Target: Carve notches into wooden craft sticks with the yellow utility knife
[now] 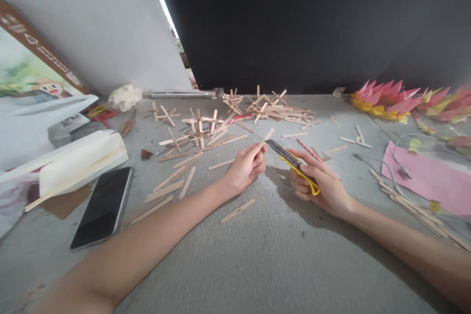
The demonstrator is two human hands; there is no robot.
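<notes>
My left hand [247, 167] pinches a wooden craft stick [268, 135], whose rounded end sticks up past the fingertips. Facing it from the right, my right hand [318, 176] is closed around a yellow and black utility knife [292, 159]. The knife's tip comes close to the stick; whether they touch I cannot tell. Below my left hand, a craft stick with a slot [237, 211] lies on the grey table. Several loose sticks [167, 189] lie beside my left forearm. Behind my hands are sticks joined into crossed shapes [200, 127] and a heap of sticks [283, 110].
A phone [103, 206] lies left, beside a cream paper packet [83, 154]. Pink and yellow folded-paper pieces [386, 103] stand at back right. Pink paper [427, 176], a cable [399, 164] and more sticks [412, 203] lie right. A black panel [312, 24] rises behind the table.
</notes>
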